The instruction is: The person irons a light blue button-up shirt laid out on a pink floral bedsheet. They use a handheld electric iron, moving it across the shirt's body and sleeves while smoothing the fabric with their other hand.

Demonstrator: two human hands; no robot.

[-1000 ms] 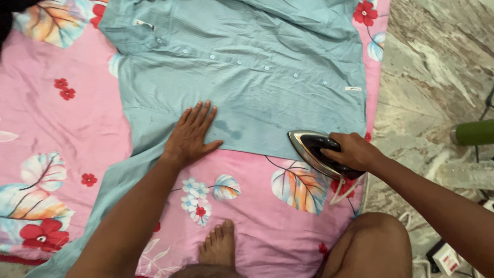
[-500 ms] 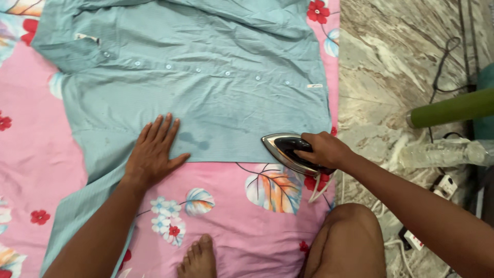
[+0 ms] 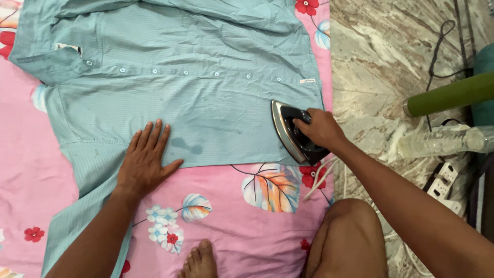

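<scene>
At centre, a shirt [image 3: 195, 98] is lying flat on a pink floral sheet [image 3: 242, 226], buttons running from 9 to 3 o'clock. Toward 7 o'clock the left hand [image 3: 146, 162] is pressing its lower edge, fingers spread and flat, gripping nothing. Toward 4 o'clock the right hand [image 3: 319, 128] is wrapping closed fingers around the handle of an iron [image 3: 293, 133], soleplate resting on the hem. The cloth is likely handling as light, soft and prone to creasing; the iron as heavy, rigid and hot, best held by the handle.
</scene>
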